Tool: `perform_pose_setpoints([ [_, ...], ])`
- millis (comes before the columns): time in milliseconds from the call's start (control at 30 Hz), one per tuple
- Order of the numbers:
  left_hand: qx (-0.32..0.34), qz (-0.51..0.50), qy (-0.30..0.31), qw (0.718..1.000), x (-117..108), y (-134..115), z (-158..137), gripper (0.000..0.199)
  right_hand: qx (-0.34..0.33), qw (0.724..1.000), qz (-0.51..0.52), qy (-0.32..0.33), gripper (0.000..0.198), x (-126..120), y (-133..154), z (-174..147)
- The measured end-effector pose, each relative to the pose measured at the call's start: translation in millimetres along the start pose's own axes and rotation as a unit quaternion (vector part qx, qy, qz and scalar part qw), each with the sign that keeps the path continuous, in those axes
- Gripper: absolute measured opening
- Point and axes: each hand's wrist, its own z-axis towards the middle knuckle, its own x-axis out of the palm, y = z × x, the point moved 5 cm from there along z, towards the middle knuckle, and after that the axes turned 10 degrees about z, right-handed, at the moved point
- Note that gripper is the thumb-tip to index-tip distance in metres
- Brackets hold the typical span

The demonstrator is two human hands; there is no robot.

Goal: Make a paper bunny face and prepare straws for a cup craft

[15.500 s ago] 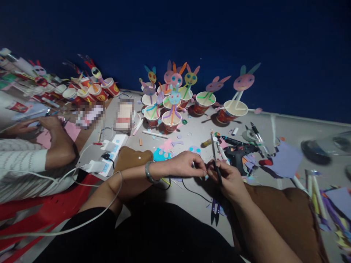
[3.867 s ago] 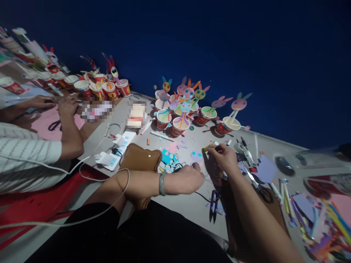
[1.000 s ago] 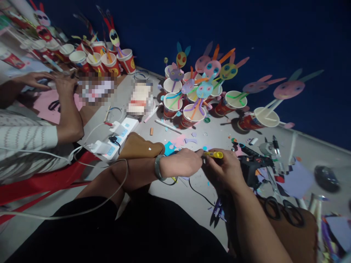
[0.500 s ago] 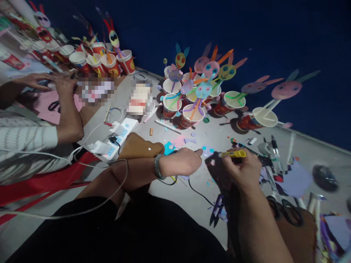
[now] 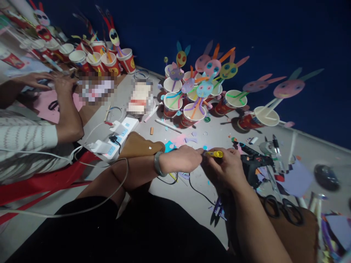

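My right hand [image 5: 230,166] is closed around a small yellow glue stick [image 5: 218,154], its working end pointing left. Just left of it is my left hand [image 5: 182,159], wearing a grey band on the wrist. Its fingers are curled together, the fingertips pressing on a small light-purple paper piece with blue dots, now mostly hidden by both hands. The glue stick's tip lies close to those fingertips; contact cannot be made out. Behind the hands, paper cups [image 5: 193,115] hold bunny-faced paper figures [image 5: 205,88] on coloured stems.
Purple-handled scissors [image 5: 216,212] lie by my right forearm; black-handled scissors [image 5: 283,210] are farther right. A tape roll [image 5: 265,147] and pens sit beyond. At left are a power strip [image 5: 120,137] with cables, a brown pouch [image 5: 141,145], and a co-worker's arms [image 5: 67,109]. Paper scraps dot the table.
My right hand has moved left with the glue stick, bringing its tip to my left fingertips and covering the paper piece. My left hand has stayed nearly still.
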Motion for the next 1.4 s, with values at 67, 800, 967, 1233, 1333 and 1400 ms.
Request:
perform_pose_setpoints([
  [67, 0.002, 0.0, 0.003, 1.0, 0.1, 0.1, -0.3, 0.037, 0.008, 1.0, -0.018, -0.006, 0.02, -3.5, -2.4, -1.0],
  [800, -0.013, -0.023, 0.005, 1.0, 3.2, 2.1, -0.6, 0.036, 0.092, 0.988, -0.026, -0.123, 0.017, -28.4, -14.1, -7.3],
  [967, -0.026, -0.063, -0.004, 0.998, 14.0, 6.3, 3.4, 0.039, 0.199, 0.895, 0.199, -0.345, 0.023, -55.3, -29.8, -19.3],
  [1233, -0.022, -0.031, -0.005, 0.999, 8.5, 7.7, 8.1, 0.031, 0.211, 0.853, 0.441, -0.183, 0.032, -38.6, -20.9, -8.1],
  [1333, -0.004, -0.013, -0.015, 1.0, 6.6, 6.7, 10.0, 0.03, 0.209, 0.888, 0.381, -0.152, 0.029, -35.5, -16.7, -9.4],
  [1400, 0.007, -0.007, -0.021, 1.0, 7.0, 6.5, 11.4, 0.028, 0.19, 0.915, 0.322, -0.154, 0.03, -36.5, -15.9, -8.0],
])
